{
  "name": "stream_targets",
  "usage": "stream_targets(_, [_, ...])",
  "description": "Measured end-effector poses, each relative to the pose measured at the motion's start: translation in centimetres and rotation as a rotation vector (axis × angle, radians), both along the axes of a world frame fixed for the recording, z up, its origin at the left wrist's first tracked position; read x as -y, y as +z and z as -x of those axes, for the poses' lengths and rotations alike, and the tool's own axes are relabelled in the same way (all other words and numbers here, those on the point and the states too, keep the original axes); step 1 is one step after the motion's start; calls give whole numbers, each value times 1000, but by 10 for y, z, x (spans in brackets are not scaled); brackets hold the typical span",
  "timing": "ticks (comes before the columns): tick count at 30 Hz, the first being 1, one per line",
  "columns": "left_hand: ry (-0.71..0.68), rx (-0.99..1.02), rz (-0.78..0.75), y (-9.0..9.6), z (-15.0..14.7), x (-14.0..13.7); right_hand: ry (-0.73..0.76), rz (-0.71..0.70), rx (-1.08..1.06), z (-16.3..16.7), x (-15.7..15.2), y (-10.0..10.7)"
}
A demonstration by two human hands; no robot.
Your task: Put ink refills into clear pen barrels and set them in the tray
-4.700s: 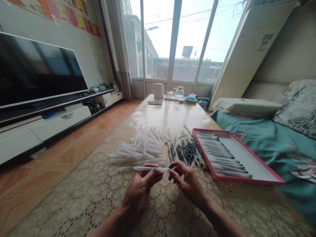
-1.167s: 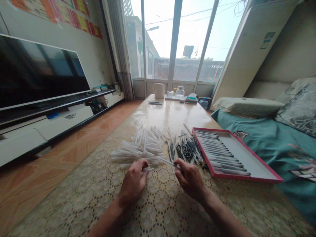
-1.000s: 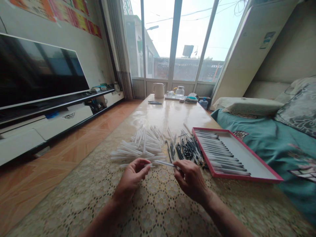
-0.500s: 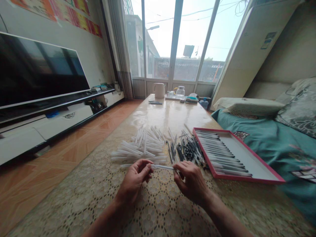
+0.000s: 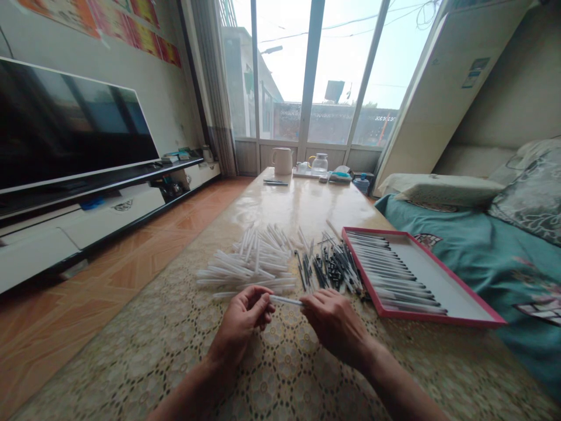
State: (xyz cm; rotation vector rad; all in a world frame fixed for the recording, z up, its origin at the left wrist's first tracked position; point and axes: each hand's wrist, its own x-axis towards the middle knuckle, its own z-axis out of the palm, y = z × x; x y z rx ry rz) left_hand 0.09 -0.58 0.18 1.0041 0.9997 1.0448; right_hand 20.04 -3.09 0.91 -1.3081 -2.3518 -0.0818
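Observation:
Between my hands, just above the patterned tablecloth, a slim white pen [image 5: 286, 300] lies nearly level. My left hand [image 5: 248, 313] pinches its left end between thumb and fingers. Closed round the right end is my right hand [image 5: 331, 318], whose fingers hide that tip. Right behind my left hand spreads a heap of white pen barrels [image 5: 252, 263]. Dark pen caps and refills [image 5: 335, 263] lie in a loose pile beyond my right hand. To the right, a shallow pink-rimmed box [image 5: 442, 320] holds a row of pens [image 5: 394, 272] with dark ends.
The long table [image 5: 284, 204] carries a beige pitcher [image 5: 282, 161], a glass jug [image 5: 320, 164] and a few pens [image 5: 276, 182] at its far end. A sofa with a teal cover [image 5: 438, 228] runs along the right. A television [image 5: 74, 128] stands left.
My right hand has shifted slightly left along the pen, so less of it shows between my hands. The pen now tilts down a little to the right.

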Motion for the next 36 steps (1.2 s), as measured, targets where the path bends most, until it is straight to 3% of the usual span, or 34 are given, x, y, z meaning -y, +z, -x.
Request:
stream_targets(6, [-41,-18,-50,-1,-8,2,-10,-50,85,4,0,-5])
stream_targets(10, [-37,-32,-88,-2,-10,5,-39,8,60,4,3,-3])
stream_targets(15, [-44,-65,-116,-3,-10,7,-74,187,-62,5,4,-4])
stream_targets(22, [-66,-61,-184,-2,-8,8,33,491,-473,2,0,-2])
stream_targets(29, [-62,-49,-219,-5,-9,10,101,769,-734,4,-2,-1])
stream_targets(32, [-94,-41,-167,-6,-11,8,102,740,-681,1,-4,-5])
stream_targets(36, [-65,-47,-106,-5,-14,4,-8,479,-489,-11,-9,-5])
